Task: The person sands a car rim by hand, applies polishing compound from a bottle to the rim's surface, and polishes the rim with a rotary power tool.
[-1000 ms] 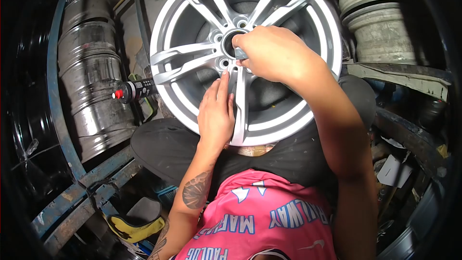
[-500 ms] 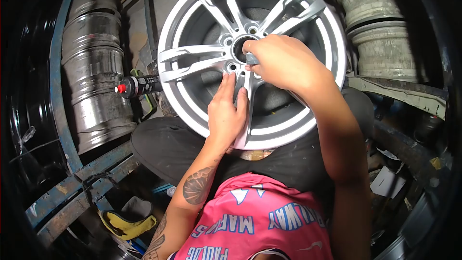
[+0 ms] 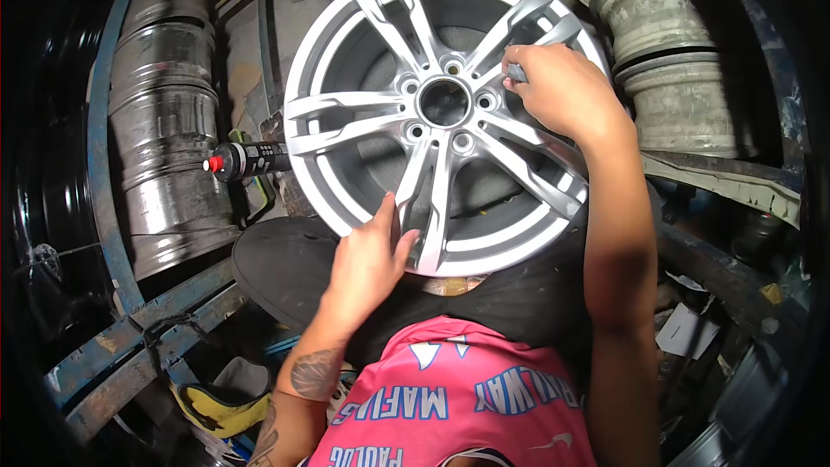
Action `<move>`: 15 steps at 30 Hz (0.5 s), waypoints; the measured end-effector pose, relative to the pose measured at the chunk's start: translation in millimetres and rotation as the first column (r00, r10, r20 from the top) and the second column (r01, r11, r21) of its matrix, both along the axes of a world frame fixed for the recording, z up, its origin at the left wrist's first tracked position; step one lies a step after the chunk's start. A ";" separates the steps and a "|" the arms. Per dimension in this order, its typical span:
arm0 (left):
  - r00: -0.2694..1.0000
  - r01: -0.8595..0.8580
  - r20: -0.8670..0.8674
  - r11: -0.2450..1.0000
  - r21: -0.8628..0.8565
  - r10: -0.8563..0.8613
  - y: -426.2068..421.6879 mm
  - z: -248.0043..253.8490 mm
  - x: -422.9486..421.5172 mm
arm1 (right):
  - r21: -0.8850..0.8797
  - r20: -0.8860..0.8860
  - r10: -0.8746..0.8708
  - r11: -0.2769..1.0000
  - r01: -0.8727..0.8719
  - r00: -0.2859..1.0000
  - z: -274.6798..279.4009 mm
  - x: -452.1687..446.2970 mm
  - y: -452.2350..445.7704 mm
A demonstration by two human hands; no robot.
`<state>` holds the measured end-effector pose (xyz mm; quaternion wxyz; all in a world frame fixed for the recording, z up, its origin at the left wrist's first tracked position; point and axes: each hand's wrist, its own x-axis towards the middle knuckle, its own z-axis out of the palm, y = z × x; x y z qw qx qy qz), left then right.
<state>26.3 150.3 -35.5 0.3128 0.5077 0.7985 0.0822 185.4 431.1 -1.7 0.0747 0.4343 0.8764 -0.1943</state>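
A silver alloy wheel (image 3: 341,108) with split spokes and a round centre hole lies face up over my lap. My right hand (image 3: 566,91) is closed round a small grey piece of sandpaper or pad (image 3: 517,73), above the right-hand spokes near a bolt hole; most of the piece is hidden by my fingers. My left hand (image 3: 370,252) rests by the wheel's lower left rim and lower spoke, fingers stretched out and thumb apart, holding nothing.
Left of the wheel lies a black bottle (image 3: 251,161) with a red cap. Stacked metal wheel barrels (image 3: 169,121) stand at the left, and more dusty wheels (image 3: 670,13) at the right. Blue metal frame bars (image 3: 105,121) run along the left side. A yellow-and-grey item (image 3: 226,402) lies lower left.
My right hand has moved from the centre hole out to the right-hand spokes with the grey piece. My left hand has slid down toward the lower rim.
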 end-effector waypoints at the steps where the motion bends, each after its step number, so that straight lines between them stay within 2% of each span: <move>1: 0.999 0.019 0.034 0.997 -0.074 -0.016 14.3 16.8 -8.1 | -0.016 -0.016 -0.010 1.000 0.010 1.000 -1.6 -1.0 0.7; 2: 0.990 0.042 0.141 0.981 -0.191 -0.015 28.6 30.5 -20.4 | 0.006 0.015 -0.033 0.999 0.033 0.999 -5.5 -2.5 2.5; 4: 0.977 0.125 0.187 0.984 -0.127 -0.100 52.1 38.0 -45.9 | 0.057 0.075 -0.081 0.995 0.077 0.994 -14.5 -5.5 8.1; 6: 0.998 0.058 -0.020 0.998 0.008 -0.058 84.2 38.3 -66.7 | 0.093 0.062 -0.199 0.977 0.192 0.978 -16.1 -4.9 9.8; 7: 0.981 0.112 -0.182 0.965 0.236 -0.070 95.7 23.4 -81.1 | 0.109 0.054 -0.257 0.962 0.250 0.965 -17.2 -3.8 9.8; 8: 0.939 0.196 -0.341 0.876 0.440 -0.039 103.8 2.1 -98.0 | 0.110 0.026 -0.286 0.953 0.282 0.958 -19.5 -2.9 9.0; 10: 0.926 0.292 -0.339 0.884 0.365 -0.166 117.3 -22.7 -132.0 | 0.108 -0.037 -0.344 0.932 0.346 0.938 -28.8 -4.6 10.5; 11: 0.952 0.280 -0.227 0.887 0.367 -0.206 119.1 -42.7 -143.2 | 0.052 -0.039 -0.354 0.933 0.356 0.934 -38.1 -8.3 15.7; 12: 0.918 0.324 -0.343 0.875 0.360 -0.198 119.4 -56.7 -144.5 | 0.026 -0.042 -0.382 0.923 0.383 0.923 -42.3 -14.2 14.2; 15: 0.893 0.309 -0.429 0.876 0.370 -0.134 122.8 -65.1 -136.2 | -0.132 -0.266 -0.484 0.875 0.466 0.834 -59.8 -20.0 -4.0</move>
